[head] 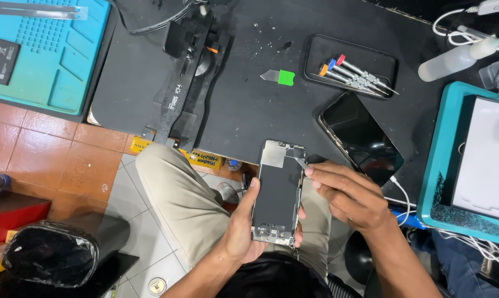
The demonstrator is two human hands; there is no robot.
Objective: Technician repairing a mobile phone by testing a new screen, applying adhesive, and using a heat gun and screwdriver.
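Left hand (244,226) grips an opened phone (277,190); right hand (346,193) pinches what looks like a pry blade (302,163) at its far-right corner. A slip could gouge the exposed parts.

Black tray of screwdrivers (351,66), green-handled scraper (279,76), dark phone screen (360,135), clear squeeze bottle (459,57), teal mat (56,55), black table (249,105)

Person seen from above: bare forearms with no sleeves, khaki trousers (178,193) on the legs, dark shirt (271,278) at the waist
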